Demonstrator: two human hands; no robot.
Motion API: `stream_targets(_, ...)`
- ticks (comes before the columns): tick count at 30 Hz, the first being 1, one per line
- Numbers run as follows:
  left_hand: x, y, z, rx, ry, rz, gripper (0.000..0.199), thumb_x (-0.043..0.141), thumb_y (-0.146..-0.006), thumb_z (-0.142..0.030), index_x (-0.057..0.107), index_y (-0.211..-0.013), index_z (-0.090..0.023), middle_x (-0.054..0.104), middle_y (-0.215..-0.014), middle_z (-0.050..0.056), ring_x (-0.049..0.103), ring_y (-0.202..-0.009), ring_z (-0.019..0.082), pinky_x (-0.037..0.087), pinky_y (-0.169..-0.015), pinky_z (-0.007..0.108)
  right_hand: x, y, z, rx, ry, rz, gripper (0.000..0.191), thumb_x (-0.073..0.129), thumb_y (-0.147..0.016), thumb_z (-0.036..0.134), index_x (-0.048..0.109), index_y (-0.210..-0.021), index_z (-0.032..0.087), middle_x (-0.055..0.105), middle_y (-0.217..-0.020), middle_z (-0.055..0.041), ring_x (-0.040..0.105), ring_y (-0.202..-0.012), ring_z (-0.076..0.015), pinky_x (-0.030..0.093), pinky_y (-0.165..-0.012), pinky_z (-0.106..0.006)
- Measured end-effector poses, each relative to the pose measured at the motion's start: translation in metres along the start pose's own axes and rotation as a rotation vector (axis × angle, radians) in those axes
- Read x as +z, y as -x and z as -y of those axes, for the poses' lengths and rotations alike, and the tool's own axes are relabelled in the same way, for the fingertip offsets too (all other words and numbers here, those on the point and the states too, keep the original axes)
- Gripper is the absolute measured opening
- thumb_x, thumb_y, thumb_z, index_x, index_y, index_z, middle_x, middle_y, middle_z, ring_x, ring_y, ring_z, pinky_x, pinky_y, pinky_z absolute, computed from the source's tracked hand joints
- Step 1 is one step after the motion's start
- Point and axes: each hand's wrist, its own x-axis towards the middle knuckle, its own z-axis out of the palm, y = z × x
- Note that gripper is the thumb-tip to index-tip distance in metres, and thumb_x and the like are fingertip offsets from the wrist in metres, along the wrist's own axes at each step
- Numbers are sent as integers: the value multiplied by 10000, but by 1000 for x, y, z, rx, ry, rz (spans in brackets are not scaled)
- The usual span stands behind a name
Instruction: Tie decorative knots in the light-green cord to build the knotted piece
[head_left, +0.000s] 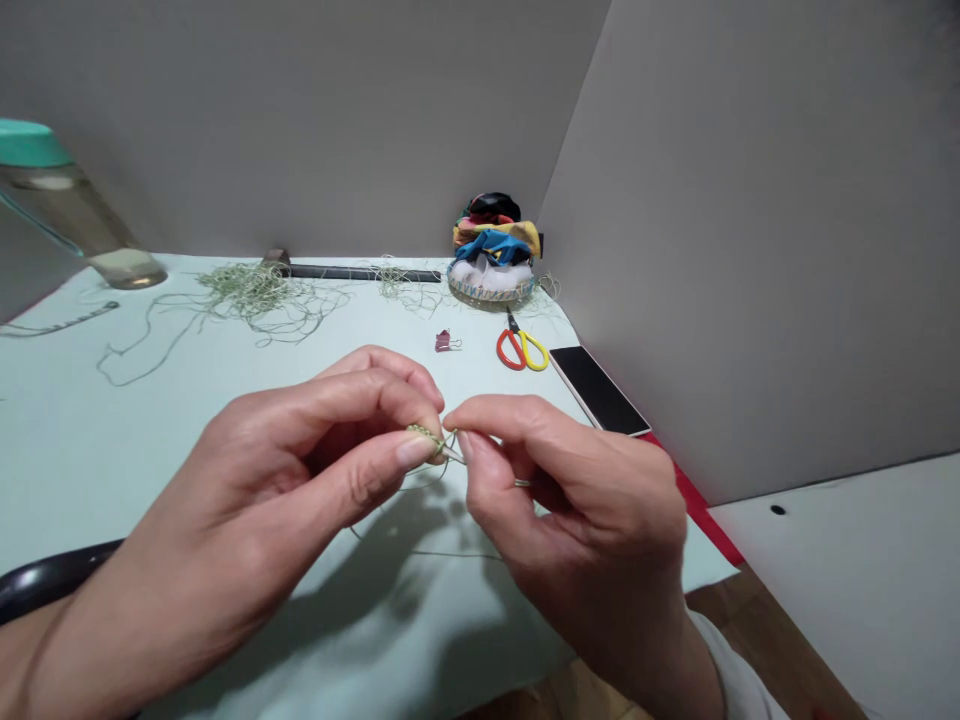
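Note:
My left hand (300, 470) pinches a short green knotted cord (427, 436) between thumb and forefinger. My right hand (577, 500) meets it from the other side, its thumb and forefinger pinching a thin pale needle-like point (453, 452) at the cord's end. A fine thread (427, 553) hangs in a loop below both hands, over the pale green table (135, 450). A small silver band (522, 483) shows among my right fingers. My fingers hide most of the cord's far side.
Tangled green thread (255, 295) lies at the back left, near a dark metal bar (364, 273). Orange-and-yellow scissors (523, 348), a small binder clip (444, 341) and a black phone (598, 390) lie ahead. A fabric bundle (491, 255) and a bottle (67, 205) stand farther off, by grey walls.

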Motion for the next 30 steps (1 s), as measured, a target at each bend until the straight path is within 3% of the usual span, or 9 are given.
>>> stream_targets(5,1,1,-2,-1,-10,8,185,610,-1066,-355,725,-920,-351,632,-1003,-61,560,-1012,120,494,-851,93,4,-1,9,25,120,-86,257,590,-870,63,808,-872,200,656,-604,97,397,-432,-38,510,-611,-102)
stream_targets(12,2,1,-5,-7,-42,1,195,603,-1069,-361,715,-909,-351,628,-978,-65,555,-985,111,485,-816,87,5,-1,14,100,178,-163,237,611,-896,120,801,-902,262,703,-670,103,469,-465,-46,504,-540,-141)
stream_targets(16,2,0,-4,18,-87,-45,209,629,-1049,-309,721,-863,-328,625,-951,-44,561,-965,126,493,-814,114,6,0,13,142,127,-205,220,614,-919,130,793,-877,251,574,-570,98,422,-444,-51,505,-525,-160)
stream_targets(20,3,0,-5,3,26,-53,178,671,-1020,-305,740,-856,-305,616,-951,-29,558,-838,122,517,-788,147,9,0,10,227,46,-217,208,625,-932,125,786,-865,239,456,-526,83,402,-429,-67,470,-456,-198)
stream_targets(25,0,1,-9,-149,159,9,233,670,-1017,-452,739,-864,-290,618,-955,-23,544,-737,99,463,-574,148,9,-2,7,232,-89,-168,170,606,-939,140,741,-905,238,340,-516,95,307,-398,-69,346,-370,-223)
stream_targets(27,-2,2,-9,-191,201,39,243,663,-1024,-453,729,-856,-289,616,-958,-29,544,-749,97,479,-606,140,6,0,8,273,-157,-143,147,606,-951,135,699,-980,245,350,-528,108,316,-402,-66,325,-367,-215)
stream_targets(30,-2,2,-6,-212,277,48,220,657,-1035,-413,736,-865,-297,634,-1007,-37,600,-885,108,527,-773,134,-2,4,12,285,-202,-90,155,645,-925,116,631,-981,260,501,-657,86,455,-526,-71,429,-486,-204)
